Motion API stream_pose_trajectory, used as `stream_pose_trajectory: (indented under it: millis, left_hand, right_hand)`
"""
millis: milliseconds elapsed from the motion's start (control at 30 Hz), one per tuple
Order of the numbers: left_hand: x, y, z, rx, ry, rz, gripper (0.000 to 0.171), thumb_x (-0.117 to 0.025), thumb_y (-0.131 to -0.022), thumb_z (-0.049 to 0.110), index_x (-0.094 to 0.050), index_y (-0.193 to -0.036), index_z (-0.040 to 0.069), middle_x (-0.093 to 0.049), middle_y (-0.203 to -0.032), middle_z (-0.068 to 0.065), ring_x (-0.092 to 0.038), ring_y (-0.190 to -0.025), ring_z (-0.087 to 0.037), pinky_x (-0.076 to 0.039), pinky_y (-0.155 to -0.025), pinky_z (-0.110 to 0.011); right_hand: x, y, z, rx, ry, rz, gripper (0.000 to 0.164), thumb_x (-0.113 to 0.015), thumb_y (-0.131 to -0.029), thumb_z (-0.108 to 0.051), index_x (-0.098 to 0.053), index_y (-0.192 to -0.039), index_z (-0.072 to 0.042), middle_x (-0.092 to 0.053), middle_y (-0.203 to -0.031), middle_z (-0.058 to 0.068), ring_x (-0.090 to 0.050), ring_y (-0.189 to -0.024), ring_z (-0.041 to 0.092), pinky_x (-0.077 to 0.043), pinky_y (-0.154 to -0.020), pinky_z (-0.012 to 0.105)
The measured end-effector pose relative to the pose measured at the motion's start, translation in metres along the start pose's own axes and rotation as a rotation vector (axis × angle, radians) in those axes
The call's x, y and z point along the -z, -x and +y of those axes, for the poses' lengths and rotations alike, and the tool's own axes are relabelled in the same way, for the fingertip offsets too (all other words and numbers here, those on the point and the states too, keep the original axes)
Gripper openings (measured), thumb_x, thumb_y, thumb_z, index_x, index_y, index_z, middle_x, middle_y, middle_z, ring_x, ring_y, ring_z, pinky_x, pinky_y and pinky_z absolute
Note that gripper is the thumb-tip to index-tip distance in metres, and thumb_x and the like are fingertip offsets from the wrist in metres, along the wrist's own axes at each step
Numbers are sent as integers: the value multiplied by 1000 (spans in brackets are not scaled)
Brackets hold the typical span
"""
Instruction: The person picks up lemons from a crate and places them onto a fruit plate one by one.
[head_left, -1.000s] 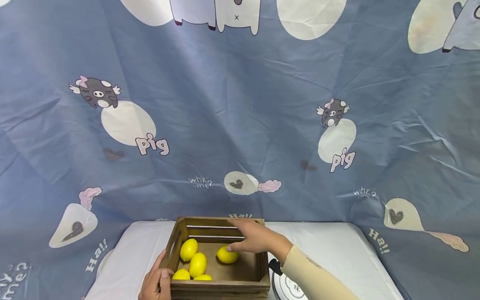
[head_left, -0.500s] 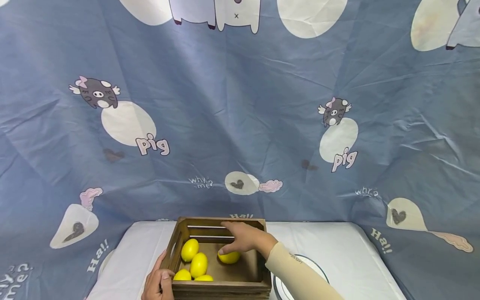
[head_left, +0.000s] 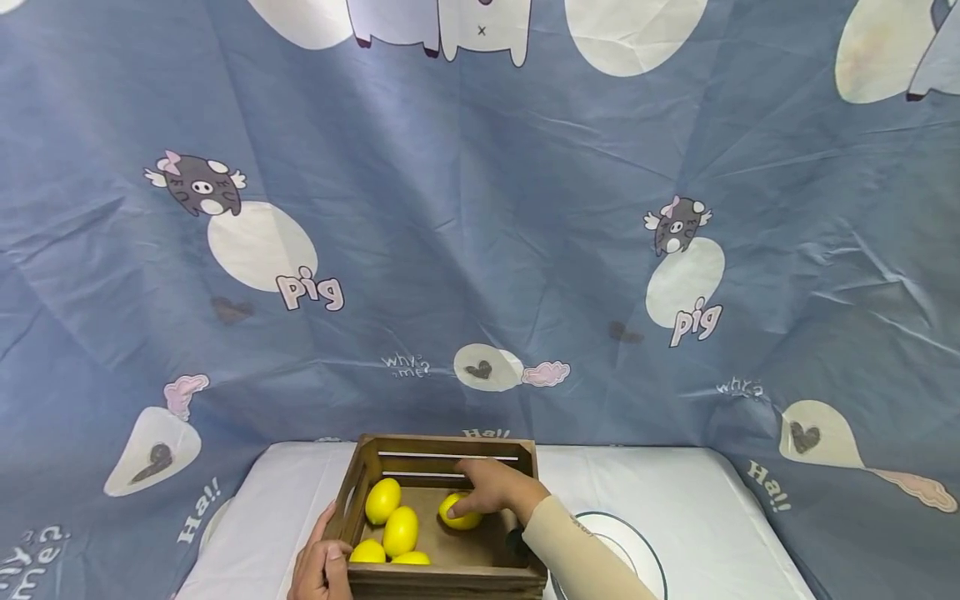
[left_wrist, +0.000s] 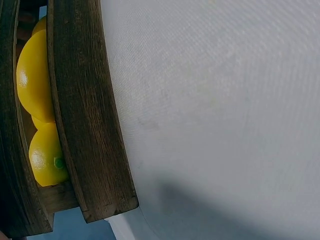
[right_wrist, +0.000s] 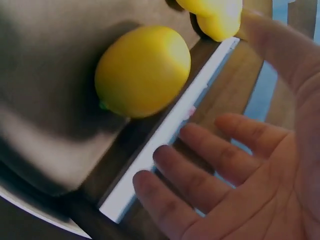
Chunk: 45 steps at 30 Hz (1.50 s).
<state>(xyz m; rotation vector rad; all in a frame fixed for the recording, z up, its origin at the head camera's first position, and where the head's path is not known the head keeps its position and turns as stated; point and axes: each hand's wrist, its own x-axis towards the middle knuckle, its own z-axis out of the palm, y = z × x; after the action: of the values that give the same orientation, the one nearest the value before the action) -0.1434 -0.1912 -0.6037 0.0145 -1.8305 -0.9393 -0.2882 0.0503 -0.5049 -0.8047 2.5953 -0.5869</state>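
A brown wooden crate (head_left: 450,571) stands on the white-covered table, holding several yellow lemons. At its front left corner my left hand (head_left: 321,567) grips the rim, thumb over the front edge. My right hand (head_left: 498,487) reaches inside, above a single lemon (head_left: 452,510) lying right of the others. In the right wrist view, this lemon (right_wrist: 145,72) lies apart from the spread, slightly bent fingers. The remaining lemons (head_left: 401,532) cluster on the crate's left side, two partly hidden by the front wall. Between the slats (left_wrist: 90,110), the left wrist view shows more lemon surfaces (left_wrist: 35,75).
Just right of the crate, a white plate with a dark rim line (head_left: 637,550) lies partly under the right forearm. White tabletop (head_left: 720,517) extends to both sides. A blue patterned cloth (head_left: 420,275) hangs behind and along the sides.
My right hand has lowered into the crate towards the single lemon, and its forearm has shifted left, uncovering more of the plate. The left hand stays at the crate's corner.
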Motion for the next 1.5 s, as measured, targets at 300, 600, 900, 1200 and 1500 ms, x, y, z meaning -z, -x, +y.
stream_pose_trajectory:
  millis: [300,600,900,1200,1500]
  left_hand:
    - [-6,0,-2,-19,45,64,28,-53,-97,-7,-61,-76,9,-70,-131,-19,-59,-103,-2,-36,-83,-14]
    - [-3,-1,0,8,12,62,27,-54,-97,-6,-61,-76,11,-71,-130,-16,-60,-106,-2,-36,-81,-13]
    - [-6,1,-6,-61,55,71,28,-54,-95,-9,-62,-75,9,-71,-127,-22,-63,-95,-10,-37,-81,-13]
    - [-7,-2,0,11,1,76,26,-53,-97,-4,-63,-76,9,-72,-129,-16,-62,-95,-7,-38,-81,-14]
    - [-6,0,5,37,3,75,26,-53,-96,-5,-65,-78,9,-72,-130,-14,-61,-104,-2,-37,-86,-12]
  right_hand:
    - [-2,0,2,-73,40,-22,71,-87,-84,-40,-61,-143,-9,-68,-135,7,-61,-125,22,-47,-105,39]
    - [-6,-2,-3,-130,161,-66,74,-93,-78,-39,-64,-142,-16,-71,-129,1,-64,-118,19,-51,-99,40]
    - [-12,-10,-10,-148,371,-47,68,-94,-73,-44,-71,-134,-25,-73,-121,-3,-67,-111,21,-53,-91,44]
    - [-10,-12,-11,-112,334,-42,64,-95,-72,-39,-73,-129,-21,-74,-112,-3,-67,-101,17,-54,-87,39]
    - [-19,-12,-18,-83,363,-85,48,-94,-73,-37,-74,-114,-24,-65,-88,-9,-59,-80,13,-50,-75,35]
